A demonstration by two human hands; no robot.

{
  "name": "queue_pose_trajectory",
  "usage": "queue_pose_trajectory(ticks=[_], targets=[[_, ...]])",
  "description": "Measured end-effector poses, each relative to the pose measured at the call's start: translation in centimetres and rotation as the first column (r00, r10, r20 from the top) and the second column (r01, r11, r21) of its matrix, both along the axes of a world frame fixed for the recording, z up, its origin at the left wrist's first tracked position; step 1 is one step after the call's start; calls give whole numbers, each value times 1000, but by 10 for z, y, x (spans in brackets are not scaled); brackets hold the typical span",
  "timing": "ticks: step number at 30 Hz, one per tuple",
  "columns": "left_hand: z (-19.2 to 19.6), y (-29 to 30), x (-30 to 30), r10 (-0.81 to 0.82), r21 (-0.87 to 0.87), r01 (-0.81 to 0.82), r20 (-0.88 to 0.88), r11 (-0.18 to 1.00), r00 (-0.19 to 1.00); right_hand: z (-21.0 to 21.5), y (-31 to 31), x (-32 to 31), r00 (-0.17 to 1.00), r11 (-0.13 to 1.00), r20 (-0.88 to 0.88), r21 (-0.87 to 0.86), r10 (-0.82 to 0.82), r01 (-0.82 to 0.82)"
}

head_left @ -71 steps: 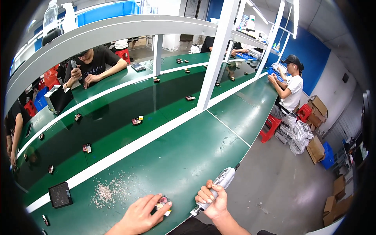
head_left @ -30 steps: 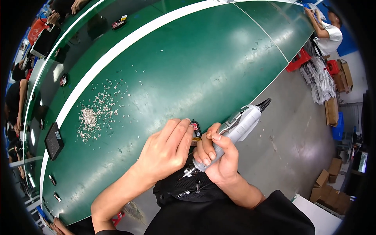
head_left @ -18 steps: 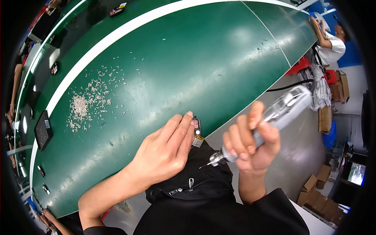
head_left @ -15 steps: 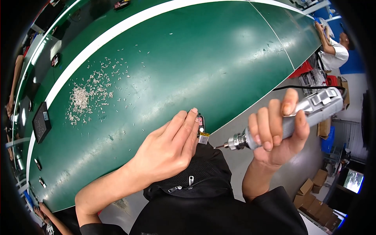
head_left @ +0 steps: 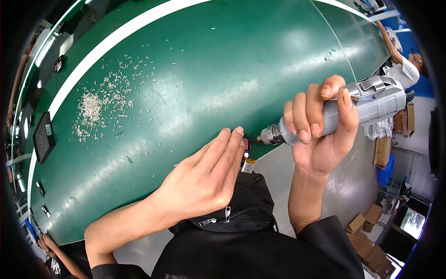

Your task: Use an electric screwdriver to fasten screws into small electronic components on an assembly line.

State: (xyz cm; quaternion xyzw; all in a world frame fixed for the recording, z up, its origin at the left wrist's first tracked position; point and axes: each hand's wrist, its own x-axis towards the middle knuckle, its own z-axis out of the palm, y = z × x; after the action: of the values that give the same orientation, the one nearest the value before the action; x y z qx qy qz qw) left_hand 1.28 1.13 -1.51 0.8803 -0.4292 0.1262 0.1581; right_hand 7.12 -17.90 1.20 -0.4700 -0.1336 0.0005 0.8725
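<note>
Grey cylindrical power screwdriver (head_left: 371, 108) at small black device with red part (head_left: 246, 145)

The right hand (head_left: 325, 149) is closed around the screwdriver's body, its fingers wrapped and the metal nose pointing to the left. The thin bit reaches to the device's right side; whether its tip touches, I cannot tell.

The left hand (head_left: 204, 176) lies with its fingers pressed side by side, and the fingertips cover the left part of the device. If they pinch it or only press on it, I cannot tell. The device is at the near edge of the glossy green table (head_left: 232, 56), between the two hands. Just below it sits a flat silver battery with a yellow end (head_left: 248, 166), above a black mesh bag with metal zips (head_left: 251, 195).

Farther to the left, a loose heap of tiny silvery screws (head_left: 90, 108) spreads over the green surface. Beside this heap stands a shallow black rectangular tray (head_left: 44, 139), near a curved white strip (head_left: 102, 49). On the far right, a person in a white shirt (head_left: 406, 74) is at the table, and brown cardboard boxes (head_left: 364, 242) are on the floor.
</note>
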Motion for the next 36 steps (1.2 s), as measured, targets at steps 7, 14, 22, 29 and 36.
queue_pose_trajectory(ticks=[7,14,22,29,36], targets=[[0,0,2,-1,-15,1,-17,1000,1000,-3,-5,7,998,998,8,9,61,-61],[-3,0,3,-5,-3,5,20,1000,1000,-5,-8,11,994,993,3,45,108,-108],[-1,-1,2,-8,27,6,79,1000,997,3,7,11,945,951,153,-157,290,-267],[-2,-5,-2,12,11,-12,32,1000,999,9,12,6,969,965,-9,-86,248,-248],[0,-2,-3,34,-20,-33,38,999,999,9,10,8,909,910,151,-217,389,-354]])
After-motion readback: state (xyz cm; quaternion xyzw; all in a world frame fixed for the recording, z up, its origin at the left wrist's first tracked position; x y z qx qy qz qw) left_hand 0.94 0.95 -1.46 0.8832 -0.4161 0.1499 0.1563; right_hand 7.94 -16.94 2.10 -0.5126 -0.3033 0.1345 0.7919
